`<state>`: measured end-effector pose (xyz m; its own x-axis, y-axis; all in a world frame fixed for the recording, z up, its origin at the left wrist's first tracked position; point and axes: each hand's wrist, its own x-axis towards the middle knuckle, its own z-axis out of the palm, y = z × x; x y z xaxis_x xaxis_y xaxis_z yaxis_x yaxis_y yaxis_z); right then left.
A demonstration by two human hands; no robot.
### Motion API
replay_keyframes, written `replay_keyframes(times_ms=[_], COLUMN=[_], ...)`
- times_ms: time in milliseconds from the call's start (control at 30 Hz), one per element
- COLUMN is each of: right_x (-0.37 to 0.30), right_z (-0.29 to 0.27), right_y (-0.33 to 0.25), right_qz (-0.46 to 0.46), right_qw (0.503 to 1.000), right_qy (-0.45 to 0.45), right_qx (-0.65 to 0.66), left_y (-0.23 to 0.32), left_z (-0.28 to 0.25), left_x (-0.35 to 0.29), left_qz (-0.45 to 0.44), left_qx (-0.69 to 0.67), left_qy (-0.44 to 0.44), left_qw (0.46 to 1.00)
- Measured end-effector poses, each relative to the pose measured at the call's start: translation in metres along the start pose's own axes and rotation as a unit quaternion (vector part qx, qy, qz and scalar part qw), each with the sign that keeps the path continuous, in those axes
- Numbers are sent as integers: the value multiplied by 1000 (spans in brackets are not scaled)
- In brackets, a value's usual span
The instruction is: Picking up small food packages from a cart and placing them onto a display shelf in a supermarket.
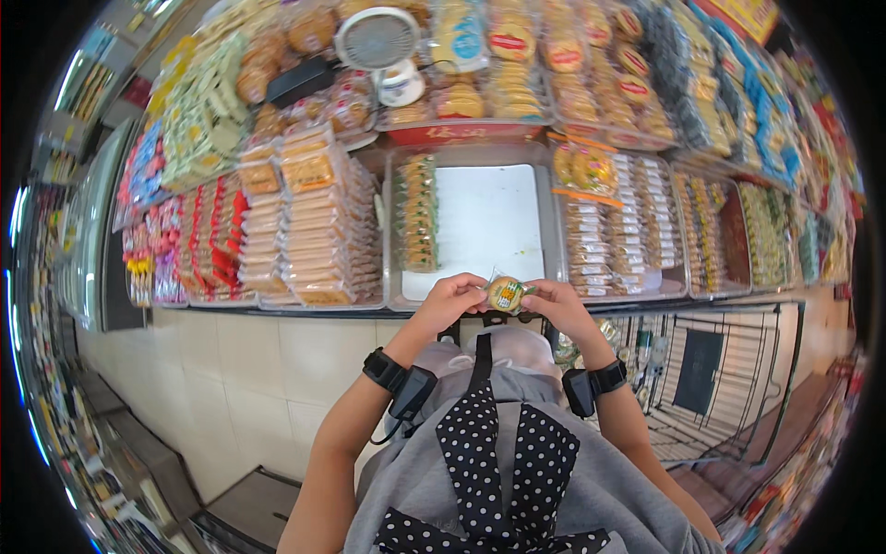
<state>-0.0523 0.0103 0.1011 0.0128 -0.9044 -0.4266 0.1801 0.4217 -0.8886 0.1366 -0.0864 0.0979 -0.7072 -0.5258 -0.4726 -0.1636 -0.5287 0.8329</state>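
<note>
Between my two hands is a small wrapped pastry (pixel 506 294), round and yellowish with a green print on its clear wrapper. My left hand (pixel 458 297) pinches its left edge, and my right hand (pixel 551 302) pinches the right edge. Both hands are just over the front edge of a clear bin (pixel 543 235) with a white bottom (pixel 484 217). Along that bin's left side stands a row of similar wrapped pastries (pixel 421 212), packed on edge.
Left of the bin are stacks of wrapped biscuits (pixel 318 222); right are rows of small packets (pixel 637 226) with an orange-edged bag (pixel 584 171) on top. A small white fan (pixel 377 39) and black box (pixel 300 81) stand behind. A wire shopping cart (pixel 729 369) is at my right.
</note>
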Motion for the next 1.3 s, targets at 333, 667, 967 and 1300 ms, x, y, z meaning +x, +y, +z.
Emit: replay_keyframes(times_ms=[333, 667, 967, 1300], right_x=[42, 101, 134, 149], right_z=[34, 52, 70, 67], right_y=[-1, 20, 51, 49], right_qz=[22, -49, -23, 9], right_qw=[998, 979, 982, 976], right_qy=[-54, -84, -59, -37], right_qx=[1, -180, -179, -213], left_y=[-22, -7, -26, -20], left_z=[-41, -68, -84, -83], left_x=[-33, -34, 6, 25], left_qz=[54, 266, 285, 250], left_qx=[130, 518, 699, 727], left_qy=[84, 259, 278, 256], left_qw=[986, 771, 594, 585])
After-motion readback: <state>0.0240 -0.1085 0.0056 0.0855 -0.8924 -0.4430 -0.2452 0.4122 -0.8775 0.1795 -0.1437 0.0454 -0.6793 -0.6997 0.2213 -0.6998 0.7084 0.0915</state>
